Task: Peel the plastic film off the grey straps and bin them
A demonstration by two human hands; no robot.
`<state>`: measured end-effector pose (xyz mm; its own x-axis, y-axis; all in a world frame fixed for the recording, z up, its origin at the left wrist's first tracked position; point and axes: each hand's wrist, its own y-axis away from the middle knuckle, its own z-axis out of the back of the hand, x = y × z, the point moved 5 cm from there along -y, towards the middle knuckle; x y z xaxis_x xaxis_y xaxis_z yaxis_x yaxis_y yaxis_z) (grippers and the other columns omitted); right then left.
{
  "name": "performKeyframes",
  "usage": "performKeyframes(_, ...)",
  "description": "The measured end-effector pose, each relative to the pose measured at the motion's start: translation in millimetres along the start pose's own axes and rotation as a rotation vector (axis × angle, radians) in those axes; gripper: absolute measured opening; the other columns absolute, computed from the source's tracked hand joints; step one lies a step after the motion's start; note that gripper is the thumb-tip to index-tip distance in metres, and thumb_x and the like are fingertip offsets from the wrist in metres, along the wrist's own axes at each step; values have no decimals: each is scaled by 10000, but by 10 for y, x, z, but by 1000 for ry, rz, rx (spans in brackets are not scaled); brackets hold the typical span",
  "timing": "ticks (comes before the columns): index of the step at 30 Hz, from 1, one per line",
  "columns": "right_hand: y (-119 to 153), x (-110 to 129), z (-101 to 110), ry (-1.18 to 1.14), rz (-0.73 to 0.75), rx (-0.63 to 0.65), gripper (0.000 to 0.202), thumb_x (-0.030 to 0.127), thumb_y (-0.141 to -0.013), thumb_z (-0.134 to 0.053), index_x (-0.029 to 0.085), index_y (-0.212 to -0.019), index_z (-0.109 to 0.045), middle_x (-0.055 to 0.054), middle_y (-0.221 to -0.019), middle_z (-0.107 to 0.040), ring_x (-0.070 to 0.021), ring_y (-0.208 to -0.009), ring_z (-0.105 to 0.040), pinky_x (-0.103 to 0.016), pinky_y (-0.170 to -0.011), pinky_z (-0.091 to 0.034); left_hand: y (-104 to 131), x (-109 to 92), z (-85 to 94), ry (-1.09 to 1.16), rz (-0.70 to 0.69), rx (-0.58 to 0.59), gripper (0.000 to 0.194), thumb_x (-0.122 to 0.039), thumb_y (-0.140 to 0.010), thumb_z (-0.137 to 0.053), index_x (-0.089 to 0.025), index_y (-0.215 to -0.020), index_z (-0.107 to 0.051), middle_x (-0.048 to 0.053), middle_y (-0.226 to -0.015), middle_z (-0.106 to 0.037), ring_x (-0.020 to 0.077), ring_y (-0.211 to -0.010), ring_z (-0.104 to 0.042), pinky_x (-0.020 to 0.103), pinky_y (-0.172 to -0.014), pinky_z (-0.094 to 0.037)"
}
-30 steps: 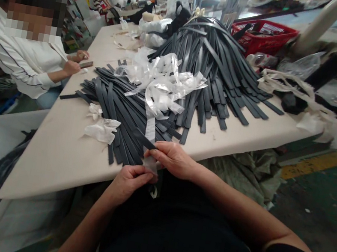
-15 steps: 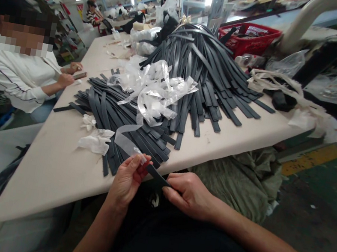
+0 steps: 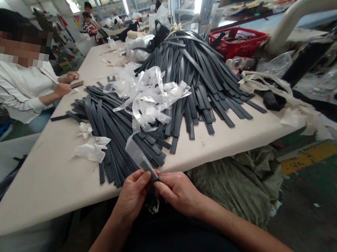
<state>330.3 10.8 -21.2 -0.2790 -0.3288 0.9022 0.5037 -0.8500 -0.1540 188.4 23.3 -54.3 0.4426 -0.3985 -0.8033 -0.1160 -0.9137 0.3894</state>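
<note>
In front of my body, my left hand pinches a clear plastic strip against the end of a dark strap. My right hand is closed around that same strap, its fingers almost touching the left ones. The plastic strip runs back from my fingertips to a tangled heap of clear film on the table. Just beyond my hands lies a pile of dark flat straps. Most of the held strap is hidden by my right hand.
A larger bundle of dark straps spreads over the pale table. Crumpled white scraps lie left of the pile. Farther back stands a red basket. A co-worker in a white jacket sits at the left edge; green sacking hangs below the table.
My hands have come together. The plastic strip, earlier loose in my left fingers beside the strap's end, now lies along the strap's end. The whole view has shifted slightly.
</note>
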Motion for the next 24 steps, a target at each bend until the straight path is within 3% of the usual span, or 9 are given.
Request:
performKeyframes(4,131,-71,-84,-95,-85,172,273,318,-944,-533,139,-766,-633,12,-657,-570,-101,-580,-515,-188,-561,-397,18,-229,258,46,-163,-162,356,-383,-505,-957,-156,-707,-770,59,-775,-780,154,-683,-708,224,-665,-583)
performKeyframes(7,201,-156,-168,-213,-215,250,329,306,-986,-451,126,-805,-659,-17,-698,-626,-107,-574,-571,-181,-540,-432,85,-311,396,24,-235,-226,358,-389,-489,-958,-160,-691,-772,61,-783,-780,166,-724,-710,238,-713,-580)
performKeyframes(9,158,-141,-188,-256,-224,238,392,350,-1011,-412,120,-806,-655,-32,-706,-634,-112,-569,-585,-185,-539,-453,144,-212,374,-73,-185,-167,343,-390,-551,-931,-149,-749,-789,77,-805,-781,192,-763,-714,271,-754,-579)
performKeyframes(13,-7,45,-151,-256,-48,208,430,415,-1029,-389,124,-845,-647,-37,-740,-630,-121,-611,-601,-202,-594,-487,263,-20,319,-239,-156,-47,328,-390,-689,-845,-135,-891,-802,119,-937,-782,258,-874,-710,357,-847,-561)
performKeyframes(16,-1,87,-185,-187,11,299,359,377,-1016,-433,130,-921,-676,-39,-776,-647,-133,-664,-616,-209,-637,-492,320,-130,490,-217,-281,-141,318,-420,-685,-838,-165,-873,-809,103,-962,-784,262,-946,-698,358,-925,-532)
performKeyframes(19,52,18,-256,-148,-46,362,368,362,-1022,-416,128,-923,-683,-41,-767,-656,-130,-647,-617,-197,-606,-477,365,-218,637,-218,-332,-192,289,-427,-679,-841,-204,-859,-816,77,-972,-788,254,-1008,-687,340,-987,-499)
performKeyframes(24,-92,171,-251,-62,74,286,433,403,-1051,-344,144,-900,-656,-33,-770,-626,-127,-665,-564,-212,-651,-458,422,-111,476,-423,-284,14,266,-420,-800,-745,-193,-919,-815,103,-1055,-770,284,-984,-691,366,-902,-540)
